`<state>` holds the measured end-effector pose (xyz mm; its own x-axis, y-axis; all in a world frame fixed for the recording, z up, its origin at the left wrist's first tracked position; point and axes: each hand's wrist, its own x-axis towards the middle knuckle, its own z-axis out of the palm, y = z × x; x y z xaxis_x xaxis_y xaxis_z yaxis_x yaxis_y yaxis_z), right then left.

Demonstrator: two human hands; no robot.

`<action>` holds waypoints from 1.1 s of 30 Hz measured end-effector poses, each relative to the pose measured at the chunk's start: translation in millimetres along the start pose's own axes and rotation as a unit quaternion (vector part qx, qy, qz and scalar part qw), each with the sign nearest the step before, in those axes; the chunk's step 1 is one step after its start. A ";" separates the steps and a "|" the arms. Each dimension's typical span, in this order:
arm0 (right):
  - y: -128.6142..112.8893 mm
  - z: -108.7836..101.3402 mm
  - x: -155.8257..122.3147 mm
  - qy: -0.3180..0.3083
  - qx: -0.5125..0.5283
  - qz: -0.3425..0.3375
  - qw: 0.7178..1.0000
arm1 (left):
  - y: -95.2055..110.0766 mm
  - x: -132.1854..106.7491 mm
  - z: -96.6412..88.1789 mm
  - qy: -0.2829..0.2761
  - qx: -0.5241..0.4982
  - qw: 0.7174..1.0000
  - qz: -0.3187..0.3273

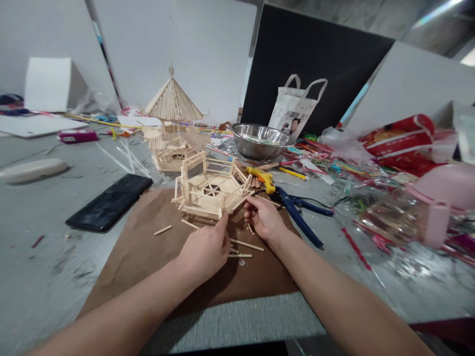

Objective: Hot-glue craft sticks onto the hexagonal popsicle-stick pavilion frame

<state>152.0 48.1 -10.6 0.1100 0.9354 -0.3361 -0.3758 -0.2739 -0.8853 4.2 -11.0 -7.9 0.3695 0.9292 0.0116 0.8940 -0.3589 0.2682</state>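
A many-sided pavilion base (213, 188) built of thin wooden sticks, with low railings, sits on a brown paper sheet (129, 267). My left hand (208, 249) is closed at its near corner, with the fingertips on a short upright post. At the base's right-hand edge, the fingers of my right hand (263, 217) are pinched together; whatever lies between them is too small to make out. Loose wooden sticks (247, 244) are scattered on the paper between and below my hands. Behind the base stands a roofed stick pavilion (172, 101).
Blue-handled pliers (299, 217) and a yellow tool (261, 178) lie right of the base. A black phone (109, 202) rests at left. Farther back are a steel bowl (261, 141) and a white bag (295, 111). Plastic wrappers and craft scraps cover the right side.
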 end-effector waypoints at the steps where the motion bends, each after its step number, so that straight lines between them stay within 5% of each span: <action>1: 0.0 0.0 0.1 0.000 0.000 0.001 1.000 | 0.1 0.0 -0.1 0.000 0.000 1.000 0.001; 33: 3.9 6.8 0.0 -0.014 0.013 0.023 1.000 | -0.8 -0.2 -1.2 -0.006 -0.005 1.000 0.004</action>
<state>144.3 48.6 -11.9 0.0657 0.9283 -0.3659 -0.4037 -0.3106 -0.8606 3.1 -10.8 -7.0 0.3794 0.9252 0.0029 0.8884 -0.3652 0.2782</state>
